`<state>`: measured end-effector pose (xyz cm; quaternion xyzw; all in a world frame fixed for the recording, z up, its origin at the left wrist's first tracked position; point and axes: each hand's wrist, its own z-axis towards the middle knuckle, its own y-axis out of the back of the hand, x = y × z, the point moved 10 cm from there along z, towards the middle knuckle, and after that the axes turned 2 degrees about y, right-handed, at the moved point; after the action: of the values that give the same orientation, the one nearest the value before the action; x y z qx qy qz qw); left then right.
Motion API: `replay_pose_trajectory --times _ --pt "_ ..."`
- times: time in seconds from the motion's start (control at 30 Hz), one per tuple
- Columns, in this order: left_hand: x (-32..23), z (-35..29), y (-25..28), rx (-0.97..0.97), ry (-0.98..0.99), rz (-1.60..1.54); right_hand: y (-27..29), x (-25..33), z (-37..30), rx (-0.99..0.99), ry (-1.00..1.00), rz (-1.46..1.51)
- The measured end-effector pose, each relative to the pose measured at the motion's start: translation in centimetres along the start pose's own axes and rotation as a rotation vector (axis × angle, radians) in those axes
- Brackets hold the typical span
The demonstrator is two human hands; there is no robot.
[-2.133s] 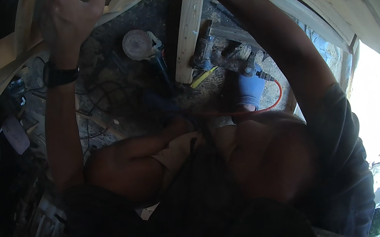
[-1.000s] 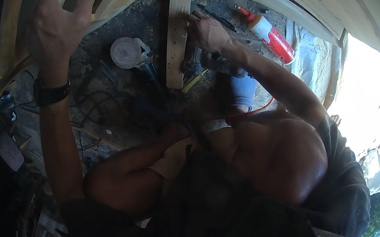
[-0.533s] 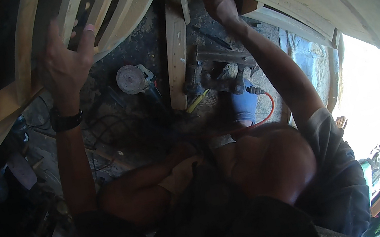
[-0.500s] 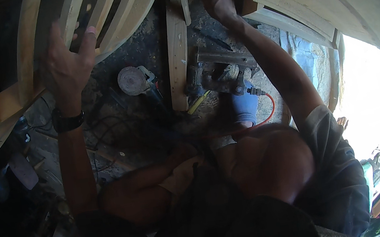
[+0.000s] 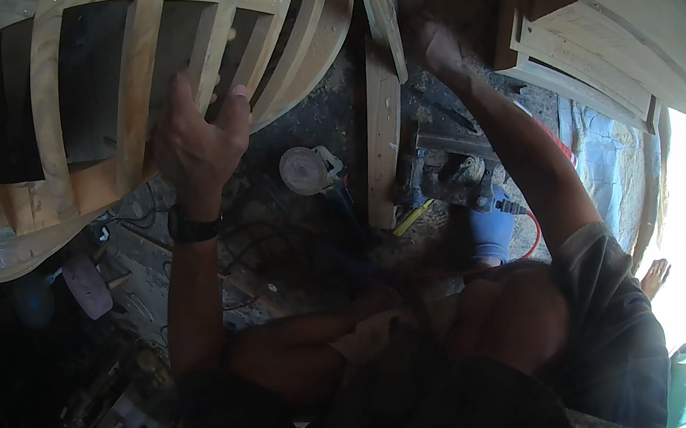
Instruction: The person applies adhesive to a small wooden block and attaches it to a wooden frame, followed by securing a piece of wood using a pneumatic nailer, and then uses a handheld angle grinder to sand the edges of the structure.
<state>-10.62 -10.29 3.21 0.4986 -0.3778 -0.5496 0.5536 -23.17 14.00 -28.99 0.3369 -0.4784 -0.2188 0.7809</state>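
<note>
My left hand [image 5: 202,142], with a dark wristband, is at the lower edge of a curved wooden slatted frame [image 5: 139,71]. Its thumb and fingers lie on either side of a slat; the hold looks closed around the wood. Farther right, my right hand [image 5: 438,48] is curled closed beside a thin upright wooden strip [image 5: 381,8] and a dark board. Shadow hides what its fingers hold, if anything. Below and between the hands, an angle grinder with a round, worn disc [image 5: 302,171] lies on the floor, untouched.
A wooden plank [image 5: 382,135] stands near a metal air tool [image 5: 476,183] joined to a red hose [image 5: 537,231]. A curved planked wooden piece [image 5: 615,50] fills the upper right. What looks like another person's hand or foot [image 5: 656,278] shows in the bright area.
The whole view has shifted, so the frame, grinder and both hands appear lower and farther right. My left hand keeps its place on the frame. A hand or foot has appeared at the right.
</note>
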Motion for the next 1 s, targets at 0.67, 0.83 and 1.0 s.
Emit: replay_pose_trajectory --times 0.67,0.83,1.0 --pt "0.2 0.0 0.5 0.014 0.004 -0.014 11.3 22.3 11.4 0.068 -0.057 1.063" --pt "0.3 0.0 0.5 0.025 0.015 -0.022 13.0 22.1 13.2 0.249 -0.064 0.996" --pt "-0.3 0.4 0.3 -0.027 -0.072 -0.040 11.1 20.8 14.0 0.096 0.127 1.248"
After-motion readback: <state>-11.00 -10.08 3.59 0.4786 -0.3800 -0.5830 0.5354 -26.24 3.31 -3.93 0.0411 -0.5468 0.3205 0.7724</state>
